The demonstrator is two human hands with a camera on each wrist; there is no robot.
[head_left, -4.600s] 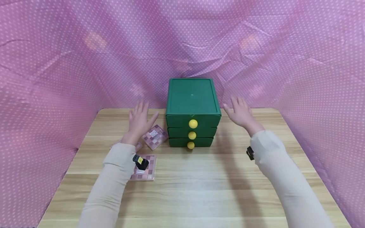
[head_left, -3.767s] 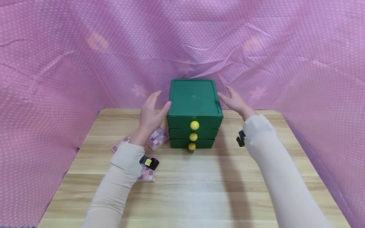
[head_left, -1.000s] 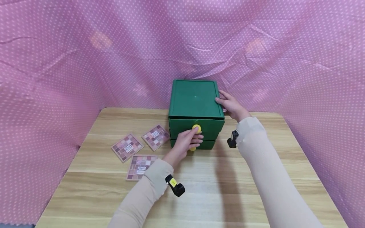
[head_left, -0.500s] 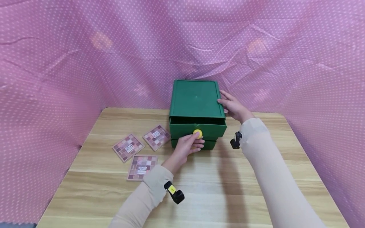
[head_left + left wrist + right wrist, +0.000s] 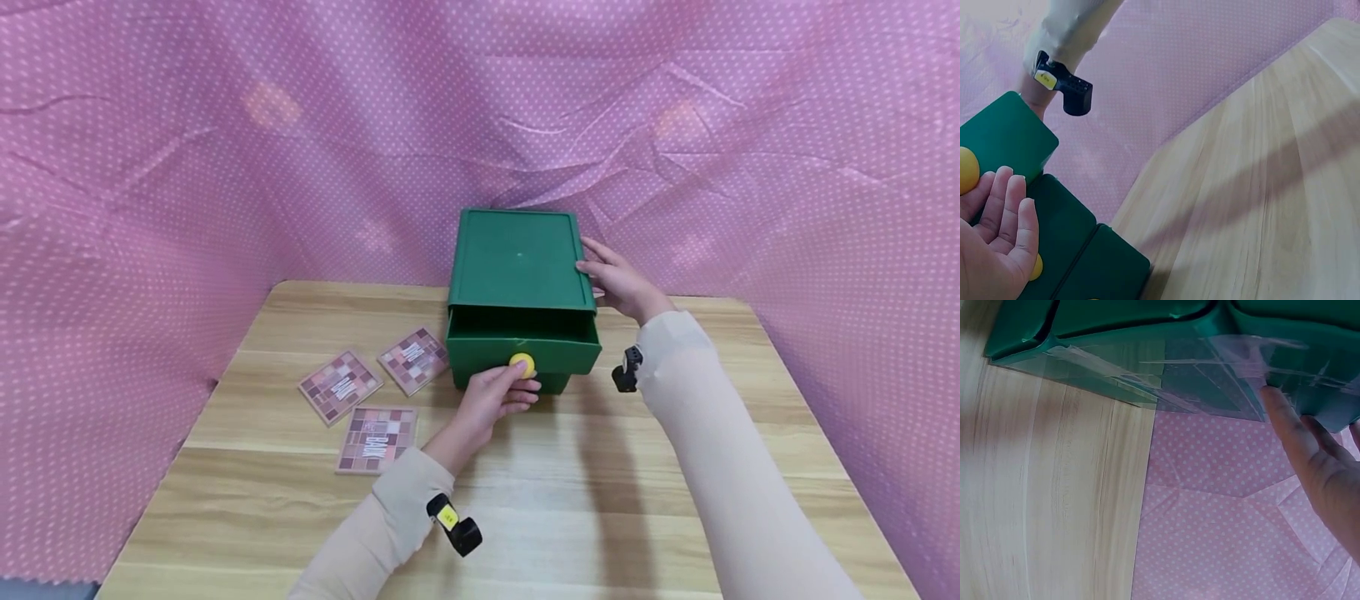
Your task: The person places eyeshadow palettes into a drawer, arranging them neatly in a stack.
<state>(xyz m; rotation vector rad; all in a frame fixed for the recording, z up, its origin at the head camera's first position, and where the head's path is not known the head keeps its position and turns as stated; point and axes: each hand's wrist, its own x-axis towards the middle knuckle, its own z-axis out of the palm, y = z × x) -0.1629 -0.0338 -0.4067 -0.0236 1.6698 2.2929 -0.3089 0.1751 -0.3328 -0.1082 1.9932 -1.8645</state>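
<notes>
A green drawer cabinet point(image 5: 521, 260) stands at the back of the table. Its top drawer point(image 5: 472, 354) is pulled partway out, showing a dark interior. My left hand point(image 5: 487, 402) pinches that drawer's round yellow knob point(image 5: 522, 363) between thumb and fingers; in the left wrist view the same knob point(image 5: 967, 170) sits beside the fingers. My right hand point(image 5: 621, 283) rests against the cabinet's right side near the top edge. In the right wrist view its extended fingers point(image 5: 1291, 428) touch the side, which has clear tape point(image 5: 1116, 378) across it. The lower knobs are mostly hidden behind my left hand.
Three pink checkered palettes lie flat on the wooden table point(image 5: 247, 500), left of the cabinet: one near it point(image 5: 414, 360), one farther left point(image 5: 341, 387), one in front point(image 5: 377, 440) by my left sleeve. Pink dotted cloth point(image 5: 360, 125) hangs behind and at both sides.
Both hands came in from beside the cabinet. The left took hold of the top knob and drew the drawer toward me; the right settled on the cabinet's side. The palettes stayed put.
</notes>
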